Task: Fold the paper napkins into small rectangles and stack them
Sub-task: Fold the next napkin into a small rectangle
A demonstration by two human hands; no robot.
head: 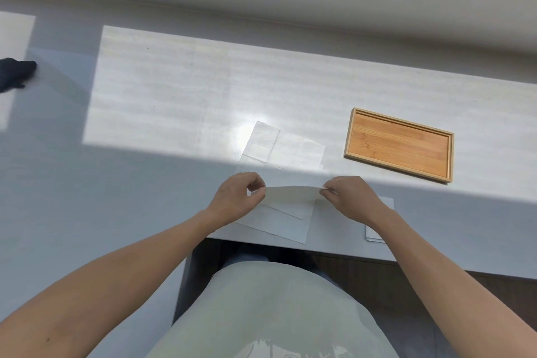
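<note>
A white paper napkin (286,206) lies near the table's front edge with its top edge lifted and bowed. My left hand (236,197) pinches the left corner of that raised edge. My right hand (350,197) pinches the right corner. More flat napkins (283,147) lie just behind, partly in sunlight. A small folded napkin (380,218) sits under my right wrist, mostly hidden by the arm.
An empty bamboo tray (399,144) stands at the right, behind my right hand. A dark object (16,73) lies at the far left edge. The white table (174,90) runs left and back; its front edge is just below the napkin.
</note>
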